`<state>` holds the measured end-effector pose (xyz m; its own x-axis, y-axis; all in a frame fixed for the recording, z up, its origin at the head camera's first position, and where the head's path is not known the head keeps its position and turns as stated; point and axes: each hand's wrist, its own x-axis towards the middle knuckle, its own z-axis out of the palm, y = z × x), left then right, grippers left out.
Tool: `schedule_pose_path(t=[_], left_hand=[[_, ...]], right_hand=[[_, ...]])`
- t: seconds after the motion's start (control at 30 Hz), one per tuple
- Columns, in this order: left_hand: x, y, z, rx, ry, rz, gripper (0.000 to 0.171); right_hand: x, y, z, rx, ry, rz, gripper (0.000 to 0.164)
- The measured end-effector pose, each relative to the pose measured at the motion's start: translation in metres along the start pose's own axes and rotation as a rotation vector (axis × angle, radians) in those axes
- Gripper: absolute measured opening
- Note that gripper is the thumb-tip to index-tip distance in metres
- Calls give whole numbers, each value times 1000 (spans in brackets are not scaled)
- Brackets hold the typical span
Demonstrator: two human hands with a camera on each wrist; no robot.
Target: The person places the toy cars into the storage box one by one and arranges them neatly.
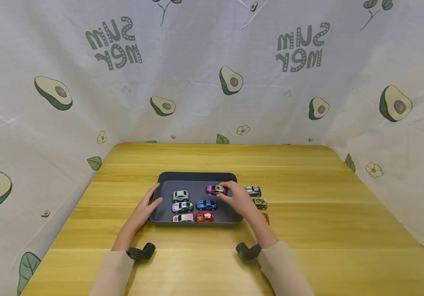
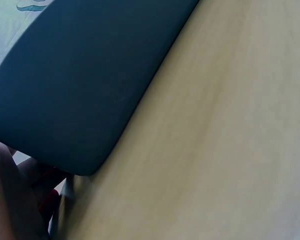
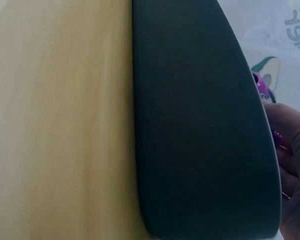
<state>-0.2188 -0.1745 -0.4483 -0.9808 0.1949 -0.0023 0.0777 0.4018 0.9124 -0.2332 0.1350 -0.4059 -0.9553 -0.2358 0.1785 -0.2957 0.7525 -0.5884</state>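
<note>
My right hand [image 1: 240, 201] pinches a purple toy car [image 1: 213, 189] between thumb and fingers over the right part of a dark grey tray [image 1: 197, 176]. In the right wrist view, the tray wall hides most of that purple toy car [image 3: 261, 85]. At the tray's left edge, my left hand [image 1: 143, 211] holds the rim, thumb on the inner side and fingers along the outside. Within the tray sit a light green car [image 1: 180, 196], a white-and-green car [image 1: 182, 206], a blue car [image 1: 206, 204], a white-and-pink car [image 1: 183, 218] and a red car [image 1: 205, 216].
Right of the tray, a white-and-green patterned car [image 1: 253, 190], an olive car [image 1: 260, 203] and a partly hidden orange-red car [image 1: 266, 218] line up on the wooden table [image 1: 326, 213]. A printed cloth [image 1: 197, 53] hangs behind the table.
</note>
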Motion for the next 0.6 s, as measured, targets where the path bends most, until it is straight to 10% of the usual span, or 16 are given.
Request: schedule_pose_path(t=[0.23, 0.6], left_hand=[[-14, 29, -2, 11, 0, -1, 58], [3, -8, 0, 31, 7, 13, 60]], right_hand=[[16, -12, 10, -33, -74, 34, 35], [33, -6, 32, -61, -180, 34, 33]])
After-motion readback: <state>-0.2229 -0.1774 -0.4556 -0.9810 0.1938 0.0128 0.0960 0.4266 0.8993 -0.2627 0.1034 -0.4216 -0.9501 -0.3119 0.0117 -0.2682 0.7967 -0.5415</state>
